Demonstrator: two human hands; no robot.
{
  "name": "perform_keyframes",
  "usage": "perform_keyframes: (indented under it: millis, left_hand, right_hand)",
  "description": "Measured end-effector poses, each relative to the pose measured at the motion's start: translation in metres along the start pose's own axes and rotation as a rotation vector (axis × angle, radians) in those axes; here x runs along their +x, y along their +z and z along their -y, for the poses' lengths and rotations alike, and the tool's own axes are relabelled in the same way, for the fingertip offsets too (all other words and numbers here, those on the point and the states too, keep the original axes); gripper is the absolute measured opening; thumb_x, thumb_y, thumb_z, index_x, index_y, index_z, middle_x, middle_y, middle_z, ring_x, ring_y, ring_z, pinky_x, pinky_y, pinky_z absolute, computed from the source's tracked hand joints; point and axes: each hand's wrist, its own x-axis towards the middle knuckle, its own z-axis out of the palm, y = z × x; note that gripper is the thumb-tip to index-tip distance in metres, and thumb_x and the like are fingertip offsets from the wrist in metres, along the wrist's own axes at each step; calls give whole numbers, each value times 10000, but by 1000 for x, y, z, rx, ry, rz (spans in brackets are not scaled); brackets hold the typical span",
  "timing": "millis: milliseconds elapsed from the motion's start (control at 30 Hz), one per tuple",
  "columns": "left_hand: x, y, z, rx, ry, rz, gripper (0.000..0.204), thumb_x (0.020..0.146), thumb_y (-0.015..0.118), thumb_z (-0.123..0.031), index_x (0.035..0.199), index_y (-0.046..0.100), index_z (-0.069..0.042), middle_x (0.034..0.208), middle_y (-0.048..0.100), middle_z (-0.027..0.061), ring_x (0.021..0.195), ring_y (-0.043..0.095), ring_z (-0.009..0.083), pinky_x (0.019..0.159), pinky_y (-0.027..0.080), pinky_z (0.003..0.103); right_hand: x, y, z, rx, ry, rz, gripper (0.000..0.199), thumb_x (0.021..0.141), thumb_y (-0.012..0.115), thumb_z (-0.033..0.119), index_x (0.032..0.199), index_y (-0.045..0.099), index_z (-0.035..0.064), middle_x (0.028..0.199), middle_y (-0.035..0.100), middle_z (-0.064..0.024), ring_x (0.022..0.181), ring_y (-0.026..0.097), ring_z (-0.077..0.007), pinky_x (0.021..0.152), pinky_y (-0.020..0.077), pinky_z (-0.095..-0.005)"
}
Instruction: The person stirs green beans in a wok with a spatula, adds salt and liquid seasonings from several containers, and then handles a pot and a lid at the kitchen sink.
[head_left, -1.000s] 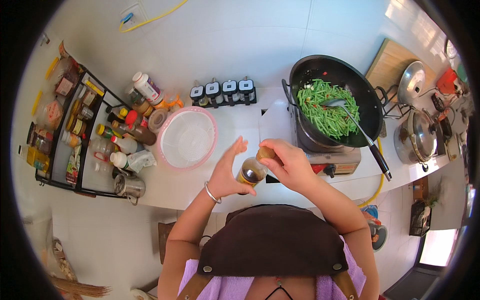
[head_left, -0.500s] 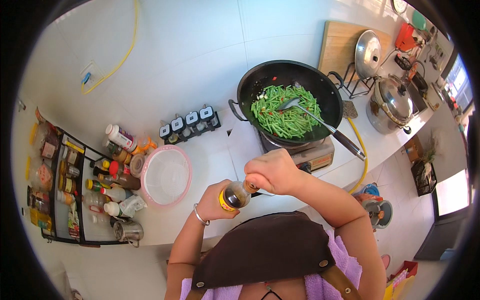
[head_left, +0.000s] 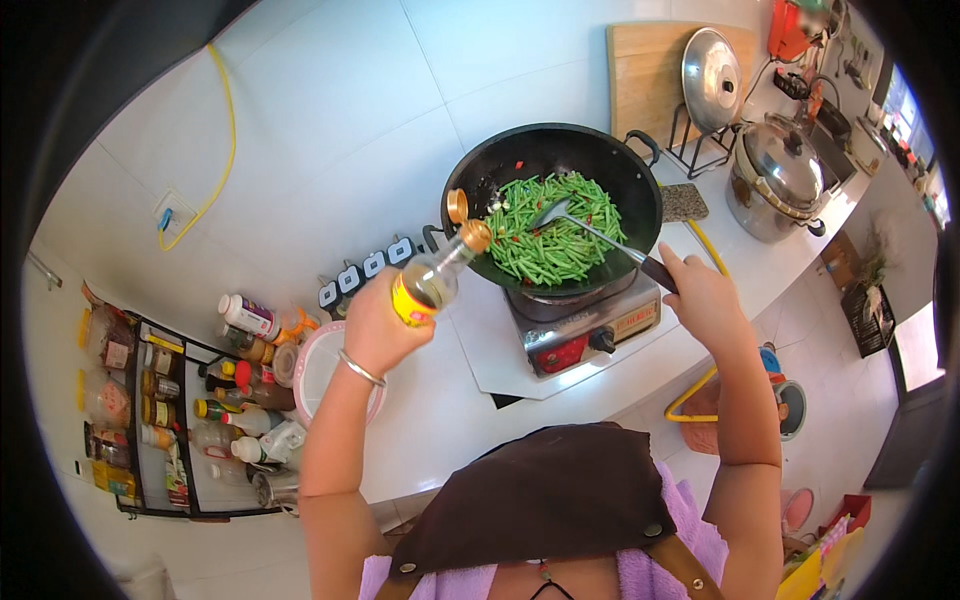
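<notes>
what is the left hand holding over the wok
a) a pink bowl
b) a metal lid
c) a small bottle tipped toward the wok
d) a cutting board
c: the left hand has its grip around a small bottle with a yellow label, tilted with its open neck toward the wok of green beans, while the right hand holds the spatula.

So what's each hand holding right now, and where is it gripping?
The left hand grips a glass bottle around its labelled body, neck tilted toward the wok. The right hand holds the spatula by its dark handle end.
</notes>
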Motion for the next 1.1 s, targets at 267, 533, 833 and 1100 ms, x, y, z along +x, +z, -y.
perform_keyframes:
  millis: [267,533,833,1100]
  left_hand:
    - [64,-5,1,206,-47,44,406,590,745,-210,863,518,-14,800,623,208,759,594,409,665,482,444]
    - [101,7,-6,322,-31,109,413,554,751,-182,853,519,-18,765,622,197,752,602,399,666,485,447]
    - [122,19,-11,403,-35,174,430,538,762,-183,867,537,-20,786,634,203,769,614,396,684,494,442]
    - [133,27,-16,463,-16,214,430,565,780,-178,888,540,-26,807,642,184,793,626,375,696,510,438]
  right_hand:
    - [-31,-7,-5,110,102,-82,492,856,605,125,1334,491,122,882,579,-121,751,608,-322,633,482,-411]
    - [-57,-6,-23,172,166,-179,477,866,592,120,1334,498,135,881,583,-118,735,597,-324,637,467,-410]
    - [-71,-2,-27,208,221,-207,481,847,617,114,1317,515,133,870,581,-112,740,596,-311,623,464,-401]
    - [-75,4,-27,211,210,-230,478,831,632,108,1299,537,129,866,581,-102,728,597,-299,624,470,-393]
